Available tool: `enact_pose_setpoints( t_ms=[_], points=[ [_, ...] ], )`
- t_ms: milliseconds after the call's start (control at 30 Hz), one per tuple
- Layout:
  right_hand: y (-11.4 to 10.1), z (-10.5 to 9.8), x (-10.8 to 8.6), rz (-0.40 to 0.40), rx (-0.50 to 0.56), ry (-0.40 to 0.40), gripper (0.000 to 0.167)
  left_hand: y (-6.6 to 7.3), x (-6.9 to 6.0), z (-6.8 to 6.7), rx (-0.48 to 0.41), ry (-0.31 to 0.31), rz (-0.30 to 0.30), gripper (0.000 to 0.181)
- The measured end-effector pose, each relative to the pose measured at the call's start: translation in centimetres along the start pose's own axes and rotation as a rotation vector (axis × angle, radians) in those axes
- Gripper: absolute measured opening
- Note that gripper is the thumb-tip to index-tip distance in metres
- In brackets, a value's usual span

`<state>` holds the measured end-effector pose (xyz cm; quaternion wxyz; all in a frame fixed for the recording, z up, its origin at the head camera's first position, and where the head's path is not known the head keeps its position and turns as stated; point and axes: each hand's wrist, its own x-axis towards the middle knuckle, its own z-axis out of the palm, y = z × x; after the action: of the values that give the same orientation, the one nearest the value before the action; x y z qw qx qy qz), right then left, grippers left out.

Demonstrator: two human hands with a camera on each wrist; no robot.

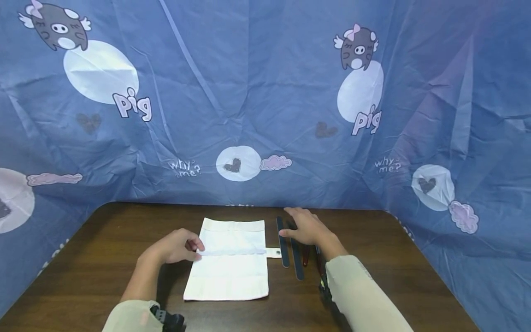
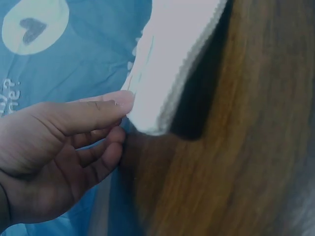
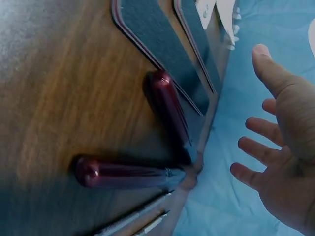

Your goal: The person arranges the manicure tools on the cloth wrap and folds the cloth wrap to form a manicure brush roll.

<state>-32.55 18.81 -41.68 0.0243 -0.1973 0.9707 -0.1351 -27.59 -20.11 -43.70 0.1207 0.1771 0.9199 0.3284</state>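
A white cloth pouch (image 1: 232,272) lies spread flat on the brown table, with a snap strap (image 1: 274,252) at its right side. My left hand (image 1: 179,246) pinches the pouch's left edge; in the left wrist view the thumb and fingers of the hand (image 2: 64,152) hold a corner of the white cloth (image 2: 162,64). Over two dark nail files (image 1: 283,249) (image 1: 297,263), my right hand (image 1: 307,227) hovers with fingers spread, holding nothing. The right wrist view shows the files (image 3: 162,44) beside two dark red handles (image 3: 167,103) (image 3: 128,174), apart from the hand (image 3: 290,142).
Two thin metal tools (image 3: 133,216) lie beside the red handles in the right wrist view. A blue printed cloth (image 1: 249,101) hangs behind the table (image 1: 124,230) and along its sides. Dark wrist devices (image 1: 168,319) sit at both sleeves.
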Motion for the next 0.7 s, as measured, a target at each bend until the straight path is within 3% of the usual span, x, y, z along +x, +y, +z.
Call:
enact_pose_setpoints(
  t_ms=[267, 700],
  points=[
    [-0.4, 1.3, 0.8, -0.014, 0.011, -0.015, 0.076, -1.0, 0.1, 0.2, -0.111, -0.006, 0.003, 0.014],
    [-0.5, 2.6, 2.5, 0.044, 0.042, -0.076, 0.077, -0.8, -0.1, 0.4, -0.113, 0.007, -0.030, 0.013]
  ],
)
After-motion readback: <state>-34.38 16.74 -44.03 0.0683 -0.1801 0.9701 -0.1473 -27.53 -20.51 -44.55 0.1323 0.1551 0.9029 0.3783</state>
